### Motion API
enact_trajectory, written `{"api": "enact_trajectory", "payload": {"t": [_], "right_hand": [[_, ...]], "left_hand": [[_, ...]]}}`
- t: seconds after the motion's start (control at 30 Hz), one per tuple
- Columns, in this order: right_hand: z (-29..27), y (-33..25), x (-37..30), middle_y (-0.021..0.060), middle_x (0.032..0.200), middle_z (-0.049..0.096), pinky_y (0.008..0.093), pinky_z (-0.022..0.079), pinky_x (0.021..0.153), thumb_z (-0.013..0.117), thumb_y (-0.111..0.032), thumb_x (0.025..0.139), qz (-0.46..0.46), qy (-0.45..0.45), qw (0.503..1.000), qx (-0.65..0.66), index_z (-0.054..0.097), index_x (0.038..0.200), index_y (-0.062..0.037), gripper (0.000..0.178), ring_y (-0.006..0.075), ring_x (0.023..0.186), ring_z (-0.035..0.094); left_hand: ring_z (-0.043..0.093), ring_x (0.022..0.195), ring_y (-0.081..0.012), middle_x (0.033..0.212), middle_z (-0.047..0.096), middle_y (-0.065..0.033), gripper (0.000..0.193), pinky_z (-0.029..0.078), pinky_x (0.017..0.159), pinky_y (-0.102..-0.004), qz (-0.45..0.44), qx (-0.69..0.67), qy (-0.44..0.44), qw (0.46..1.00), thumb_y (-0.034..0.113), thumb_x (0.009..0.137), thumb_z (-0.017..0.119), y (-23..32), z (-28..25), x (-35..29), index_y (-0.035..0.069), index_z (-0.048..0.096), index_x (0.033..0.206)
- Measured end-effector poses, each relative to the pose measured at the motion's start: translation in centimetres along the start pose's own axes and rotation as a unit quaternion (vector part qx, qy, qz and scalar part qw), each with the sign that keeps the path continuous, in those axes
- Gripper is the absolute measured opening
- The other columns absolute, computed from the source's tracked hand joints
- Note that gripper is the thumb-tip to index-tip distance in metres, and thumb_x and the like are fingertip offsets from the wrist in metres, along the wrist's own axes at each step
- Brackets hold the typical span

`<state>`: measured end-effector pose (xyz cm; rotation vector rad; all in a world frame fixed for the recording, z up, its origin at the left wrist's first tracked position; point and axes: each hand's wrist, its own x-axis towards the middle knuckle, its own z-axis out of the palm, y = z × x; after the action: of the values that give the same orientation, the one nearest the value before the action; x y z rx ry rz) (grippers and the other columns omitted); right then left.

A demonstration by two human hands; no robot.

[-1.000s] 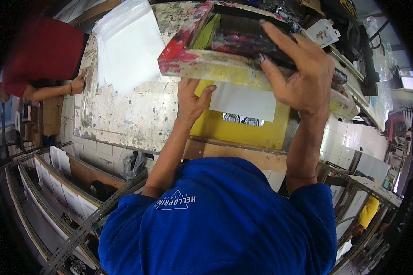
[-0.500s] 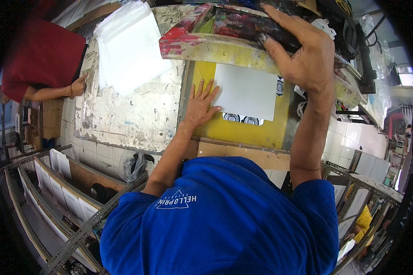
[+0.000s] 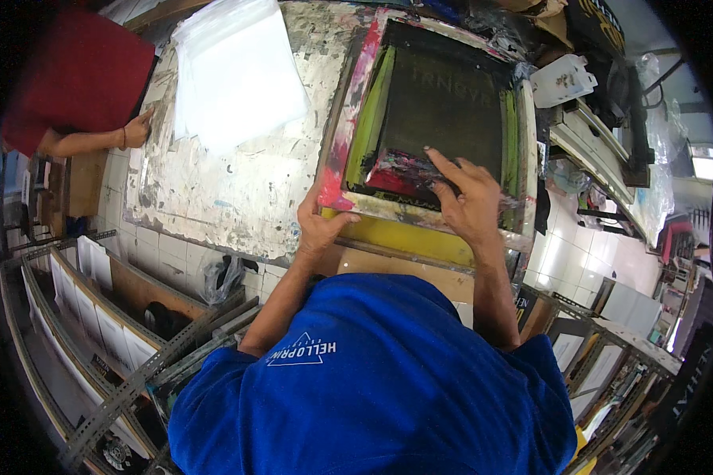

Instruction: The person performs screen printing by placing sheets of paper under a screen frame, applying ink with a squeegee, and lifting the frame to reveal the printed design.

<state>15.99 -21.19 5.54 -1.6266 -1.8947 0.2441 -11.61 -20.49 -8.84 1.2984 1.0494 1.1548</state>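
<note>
A: Carrying everything here?

B: Look at the pale counter (image 3: 230,190), stained and spattered with dark marks right to its edge at eight o'clock.

A: Loaded at ten, from its middle?

B: Yes, with a loose stack of white sheets (image 3: 239,79), slightly fanned.

A: And toward three?

B: Taken up by an ink-smeared frame (image 3: 354,123), red-streaked along its nine o'clock side, above a yellow board (image 3: 408,238), visible at five.
</note>
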Motion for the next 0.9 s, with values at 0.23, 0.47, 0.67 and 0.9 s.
{"api": "enact_trajectory", "payload": {"t": [0.23,0.47,0.67,0.9], "right_hand": [[6.6,3.2,-3.6,0.0120,0.107,0.059,0.0522,0.036,0.095,0.079,-0.012,0.073,0.057,-0.155,0.976,-0.145,0.062,0.139,-0.0206,0.069,0.0297,0.105,0.056],[9.9,10.6,1.6,0.0097,0.114,0.056,0.0545,0.033,0.097,0.078,-0.014,0.055,0.060,-0.066,0.984,-0.153,0.061,0.137,-0.0223,0.085,0.0293,0.112,0.052],[11.0,17.7,10.7,0.0104,0.115,0.058,0.0543,0.031,0.099,0.073,-0.015,0.056,0.019,0.005,0.984,-0.179,0.060,0.140,-0.0242,0.085,0.0296,0.115,0.052],[12.1,24.2,20.0,0.0112,0.122,0.059,0.0529,0.031,0.098,0.068,-0.022,0.058,-0.029,0.058,0.969,-0.238,0.059,0.142,-0.0259,0.085,0.0302,0.116,0.053]], "left_hand": [[0.040,0.137,-0.0410,0.154,0.044,-0.0214,0.088,0.033,0.114,-0.0495,0.112,0.340,-0.001,0.934,0.028,0.057,0.093,-2.1,-1.1,-0.1,0.003,0.063,0.135],[0.039,0.135,-0.0438,0.158,0.038,-0.0228,0.084,0.033,0.113,-0.0525,0.090,0.377,-0.006,0.922,0.027,0.058,0.093,-1.7,-1.4,-0.4,0.000,0.063,0.131],[0.039,0.136,-0.0432,0.158,0.037,-0.0250,0.085,0.032,0.112,-0.0524,0.082,0.365,-0.008,0.927,0.032,0.061,0.092,-1.4,-1.4,-0.5,0.002,0.062,0.135],[0.041,0.137,-0.0434,0.157,0.038,-0.0262,0.086,0.031,0.112,-0.0521,0.090,0.364,-0.018,0.927,0.037,0.066,0.088,-1.8,-1.7,-0.5,0.002,0.059,0.139]]}}
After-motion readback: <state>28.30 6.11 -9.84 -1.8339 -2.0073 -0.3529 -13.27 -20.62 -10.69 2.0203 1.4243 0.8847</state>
